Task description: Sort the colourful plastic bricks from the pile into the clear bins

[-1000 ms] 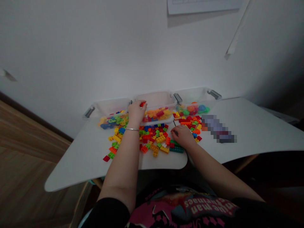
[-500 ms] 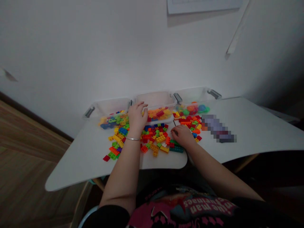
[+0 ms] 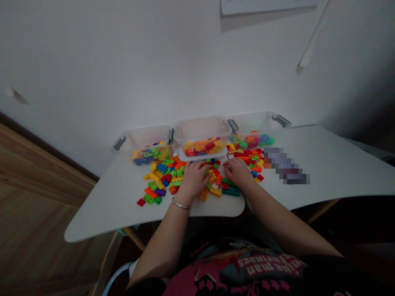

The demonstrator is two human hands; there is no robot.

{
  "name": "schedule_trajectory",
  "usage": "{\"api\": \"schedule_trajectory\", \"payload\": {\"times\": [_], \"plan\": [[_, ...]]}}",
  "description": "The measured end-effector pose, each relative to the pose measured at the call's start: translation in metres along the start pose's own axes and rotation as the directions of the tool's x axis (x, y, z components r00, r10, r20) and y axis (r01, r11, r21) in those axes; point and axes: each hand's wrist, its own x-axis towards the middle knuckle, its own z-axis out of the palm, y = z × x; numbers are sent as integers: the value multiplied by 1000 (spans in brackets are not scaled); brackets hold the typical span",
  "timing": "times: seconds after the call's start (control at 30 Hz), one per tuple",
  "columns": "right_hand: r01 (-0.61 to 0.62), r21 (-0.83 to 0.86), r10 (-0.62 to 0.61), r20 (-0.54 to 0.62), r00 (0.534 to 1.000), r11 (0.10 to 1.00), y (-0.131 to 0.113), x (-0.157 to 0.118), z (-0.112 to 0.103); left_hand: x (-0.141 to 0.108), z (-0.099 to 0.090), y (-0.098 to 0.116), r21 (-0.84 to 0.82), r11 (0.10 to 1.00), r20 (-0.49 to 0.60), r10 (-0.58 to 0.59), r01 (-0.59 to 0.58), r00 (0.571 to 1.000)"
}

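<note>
My left hand (image 3: 194, 180) is over the middle of a spread of toy building bricks (image 3: 156, 180), its thumb apart from the stretched fingers. Its fingertips reach the bricks, and I see nothing held in it. My right hand (image 3: 237, 172) rests at the right side of the spread with its fingers curled together. Whatever its fingertips may hold is too small to make out. A dark teal brick (image 3: 231, 191) lies just below the right hand, and a yellow brick (image 3: 215, 192) lies between the two hands.
Three clear plastic bins stand along the wall: a left bin (image 3: 148, 135) with bricks, a middle bin (image 3: 202, 126) with mostly yellow and red bricks, and a right bin (image 3: 254, 119) with round colourful pieces. A pixelated item (image 3: 285, 166) lies right on the white table (image 3: 105, 205).
My left hand has come down and back from the front of the middle bin to the loose bricks. My right hand stays in nearly the same place.
</note>
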Motion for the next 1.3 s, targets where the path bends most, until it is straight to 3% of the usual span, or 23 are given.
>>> {"api": "schedule_trajectory", "payload": {"times": [0.17,0.23,0.33,0.43,0.57,0.73,0.97,1.3], "plan": [[46,71,-34,-154,987,996,-1,7,-9,-2,9,0,68,997,13,-26,25,1000],[50,105,-32,-167,985,993,-1,6,-18,-2,12,-2,82,996,3,-33,32,999],[58,128,-59,6,998,990,2,-1,-33,-2,16,-4,84,996,10,-32,31,999],[90,101,-111,239,965,991,4,-10,-45,-2,18,-5,79,996,7,-33,32,999],[139,38,-144,317,937,990,2,-15,-50,-2,18,-6,73,997,1,-38,38,999],[174,-35,-157,283,946,984,4,-14,-42,-2,17,-6,59,998,6,-35,35,999],[135,-147,-107,184,977,980,7,-13,-30,-3,17,-5,51,998,-7,-36,37,999],[147,-136,-130,127,983,980,0,-15,-21,-3,17,-7,46,999,-16,-25,26,1000]]}}
